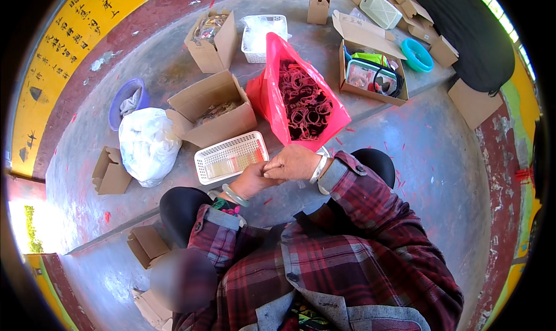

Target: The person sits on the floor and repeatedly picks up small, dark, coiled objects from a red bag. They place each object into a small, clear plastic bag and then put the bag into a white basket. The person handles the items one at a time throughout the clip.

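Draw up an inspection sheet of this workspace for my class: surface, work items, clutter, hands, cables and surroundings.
Surface: grey floor, marked and dotted with red scraps.
Work items: white basket holding pale flat pieces, just ahead of the hands; open pink bag full of dark and pinkish loops.
Clutter: white plastic bag, purple basin, teal basin, several cardboard boxes.
Hands: left hand and right hand meet at the fingertips; anything between them is hidden.
Cables: nothing seen for certain.
Surroundings: yellow wall with dark writing; black covering at upper right.
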`<state>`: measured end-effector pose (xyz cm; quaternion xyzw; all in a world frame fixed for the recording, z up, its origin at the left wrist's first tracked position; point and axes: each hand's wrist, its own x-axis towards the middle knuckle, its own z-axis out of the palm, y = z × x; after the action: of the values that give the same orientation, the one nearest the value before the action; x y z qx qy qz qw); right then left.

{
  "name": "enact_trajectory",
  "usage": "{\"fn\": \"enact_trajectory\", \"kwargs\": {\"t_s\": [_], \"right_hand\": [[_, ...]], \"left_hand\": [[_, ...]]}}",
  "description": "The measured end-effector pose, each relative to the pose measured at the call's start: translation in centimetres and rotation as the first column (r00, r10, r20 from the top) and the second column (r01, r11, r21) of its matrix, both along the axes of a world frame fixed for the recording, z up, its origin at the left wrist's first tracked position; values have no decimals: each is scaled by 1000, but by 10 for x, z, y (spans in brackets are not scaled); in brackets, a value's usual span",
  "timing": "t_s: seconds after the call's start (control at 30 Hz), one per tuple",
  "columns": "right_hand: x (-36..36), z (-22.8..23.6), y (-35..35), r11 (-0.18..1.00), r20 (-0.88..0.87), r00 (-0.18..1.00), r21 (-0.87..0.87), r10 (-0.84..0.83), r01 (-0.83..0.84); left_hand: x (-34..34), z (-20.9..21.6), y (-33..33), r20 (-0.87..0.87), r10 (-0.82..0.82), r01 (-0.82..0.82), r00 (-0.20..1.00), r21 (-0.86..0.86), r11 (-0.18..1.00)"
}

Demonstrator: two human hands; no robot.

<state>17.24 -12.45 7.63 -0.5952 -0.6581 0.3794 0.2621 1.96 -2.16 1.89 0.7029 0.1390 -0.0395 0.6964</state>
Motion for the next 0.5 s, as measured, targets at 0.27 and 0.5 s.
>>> {"fn": "enact_trajectory", "kwargs": {"t_s": [0.27,0.5], "right_hand": [[-11,-14,-5,969,333,926,226,-177,104],[-17,-6,-5,918,404,825,215,-395,334]], "left_hand": [[5,-4,1,89,184,-193,979,111,975],[5,-2,11,45,291,-292,956,282,914]]}}
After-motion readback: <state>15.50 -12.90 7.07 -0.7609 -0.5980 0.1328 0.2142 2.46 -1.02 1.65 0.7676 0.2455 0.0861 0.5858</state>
